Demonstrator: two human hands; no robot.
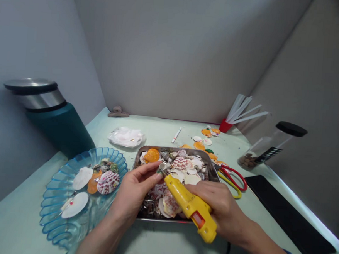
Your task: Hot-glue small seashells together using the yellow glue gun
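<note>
My right hand is wrapped round a yellow hot glue gun, its nozzle pointing up and to the left. Between the thumb and fingers of my left hand is a small greyish-green shell, and the nozzle tip is at it; whether they touch I cannot tell. Both hands are over a metal tray heaped with shells, among them an orange scallop shell and a red-and-white scallop shell. Left of my left hand, a blue scalloped glass plate holds several shells.
A teal bottle stands at the left. Red-and-yellow-handled scissors and a black phone lie right of the tray. Behind are a plastic bag, loose orange shells, a red cup of glue sticks and a clear jar.
</note>
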